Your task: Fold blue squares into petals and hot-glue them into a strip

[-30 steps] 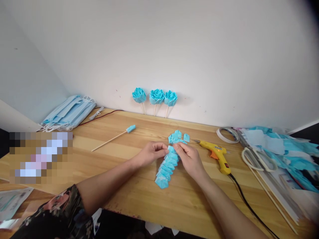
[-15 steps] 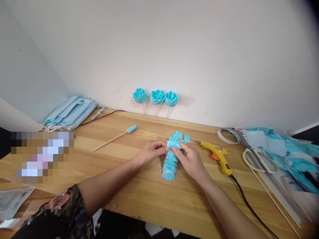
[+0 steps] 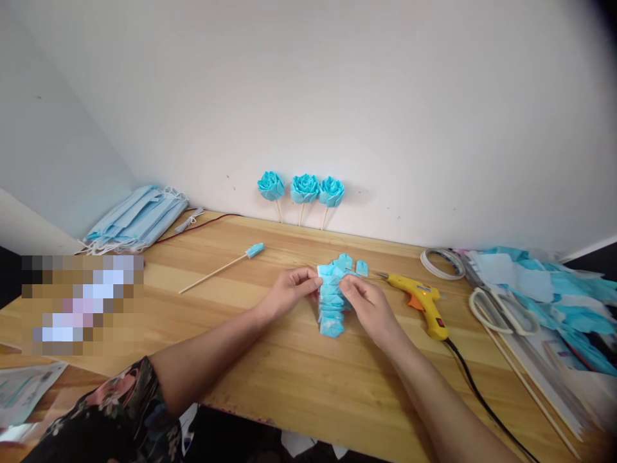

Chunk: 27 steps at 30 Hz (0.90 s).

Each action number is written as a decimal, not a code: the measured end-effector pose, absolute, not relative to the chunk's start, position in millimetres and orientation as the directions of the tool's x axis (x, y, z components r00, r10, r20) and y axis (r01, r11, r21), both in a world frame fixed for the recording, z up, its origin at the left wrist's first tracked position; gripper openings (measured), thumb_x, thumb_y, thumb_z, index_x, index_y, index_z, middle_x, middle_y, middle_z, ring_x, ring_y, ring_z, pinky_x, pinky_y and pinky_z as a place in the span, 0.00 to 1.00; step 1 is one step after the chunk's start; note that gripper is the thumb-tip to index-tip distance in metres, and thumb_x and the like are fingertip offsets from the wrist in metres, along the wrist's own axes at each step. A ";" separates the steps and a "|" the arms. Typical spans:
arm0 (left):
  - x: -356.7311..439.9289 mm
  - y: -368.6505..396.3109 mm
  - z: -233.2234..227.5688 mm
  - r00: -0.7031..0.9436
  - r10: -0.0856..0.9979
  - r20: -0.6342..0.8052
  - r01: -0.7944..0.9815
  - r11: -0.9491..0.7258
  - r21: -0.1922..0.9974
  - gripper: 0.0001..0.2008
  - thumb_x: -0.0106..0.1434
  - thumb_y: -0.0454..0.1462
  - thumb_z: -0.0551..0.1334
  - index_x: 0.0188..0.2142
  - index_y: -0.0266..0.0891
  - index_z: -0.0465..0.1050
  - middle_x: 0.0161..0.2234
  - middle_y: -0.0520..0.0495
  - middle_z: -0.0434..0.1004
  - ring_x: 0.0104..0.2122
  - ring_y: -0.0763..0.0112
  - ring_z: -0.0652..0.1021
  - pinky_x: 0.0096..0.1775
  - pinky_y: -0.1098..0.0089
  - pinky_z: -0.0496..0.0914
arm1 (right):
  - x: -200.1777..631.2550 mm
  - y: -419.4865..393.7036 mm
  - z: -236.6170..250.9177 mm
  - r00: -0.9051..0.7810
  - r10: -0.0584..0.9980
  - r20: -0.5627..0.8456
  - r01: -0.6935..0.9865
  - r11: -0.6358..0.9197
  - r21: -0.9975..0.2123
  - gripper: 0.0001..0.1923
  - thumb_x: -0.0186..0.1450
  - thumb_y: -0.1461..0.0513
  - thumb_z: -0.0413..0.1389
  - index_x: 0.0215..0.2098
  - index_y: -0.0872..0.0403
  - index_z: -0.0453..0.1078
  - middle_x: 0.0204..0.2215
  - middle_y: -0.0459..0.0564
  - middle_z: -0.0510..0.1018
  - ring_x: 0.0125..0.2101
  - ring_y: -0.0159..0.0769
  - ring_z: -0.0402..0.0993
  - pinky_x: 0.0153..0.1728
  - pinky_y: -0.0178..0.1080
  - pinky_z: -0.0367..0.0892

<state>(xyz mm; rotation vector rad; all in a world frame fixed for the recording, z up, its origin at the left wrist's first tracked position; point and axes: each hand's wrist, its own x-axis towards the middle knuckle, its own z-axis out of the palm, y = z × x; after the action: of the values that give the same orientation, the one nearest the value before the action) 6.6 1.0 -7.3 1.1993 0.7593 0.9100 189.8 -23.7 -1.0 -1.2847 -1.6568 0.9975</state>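
A chain of folded light-blue petal pieces [image 3: 331, 307] hangs from both my hands above the wooden table [image 3: 299, 379]. My left hand [image 3: 288, 292] pinches its top end from the left, and my right hand [image 3: 369, 308] pinches it from the right. A few loose blue petal pieces [image 3: 360, 267] lie just behind my fingers. A wooden skewer with a blue wrapped tip [image 3: 222, 268] lies to the left.
Three finished blue roses on sticks [image 3: 302, 190] lean against the wall. A yellow glue gun [image 3: 419, 301] with a black cord lies right of my hands. Scissors [image 3: 496, 308], a tape roll [image 3: 441, 262], blue scraps [image 3: 563, 289] at right; stacked face masks [image 3: 135, 218] at left.
Both hands have lifted the petal chain's top end up and slightly left. The chain now hangs shorter and more bunched, with its lower end drawn away from the table's front.
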 end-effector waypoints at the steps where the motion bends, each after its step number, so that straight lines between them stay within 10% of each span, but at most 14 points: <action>1: 6.6 1.1 -7.5 0.436 0.900 -0.011 -0.180 0.099 0.979 0.17 0.56 0.48 0.64 0.26 0.34 0.69 0.23 0.51 0.71 0.25 0.74 0.71 0.34 0.71 0.66 | 189.4 -23.7 -1.3 -0.166 0.981 0.103 0.342 0.155 -0.927 0.18 0.64 0.50 0.51 0.24 0.53 0.61 0.21 0.43 0.64 0.23 0.31 0.59 0.25 0.34 0.58; 27: 5.7 0.3 -10.4 0.536 0.844 -0.031 -0.164 0.140 0.976 0.20 0.58 0.50 0.62 0.27 0.34 0.70 0.24 0.51 0.71 0.26 0.74 0.71 0.34 0.71 0.65 | 187.6 -26.1 -0.9 -0.079 0.984 0.161 0.424 0.180 -0.888 0.20 0.66 0.49 0.49 0.23 0.53 0.64 0.19 0.43 0.63 0.23 0.31 0.58 0.24 0.34 0.57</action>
<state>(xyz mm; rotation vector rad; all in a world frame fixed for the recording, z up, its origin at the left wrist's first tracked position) 5.7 0.3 -10.4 1.2169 0.7001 0.8207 187.6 -26.1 -0.9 -1.3638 -1.6374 0.8621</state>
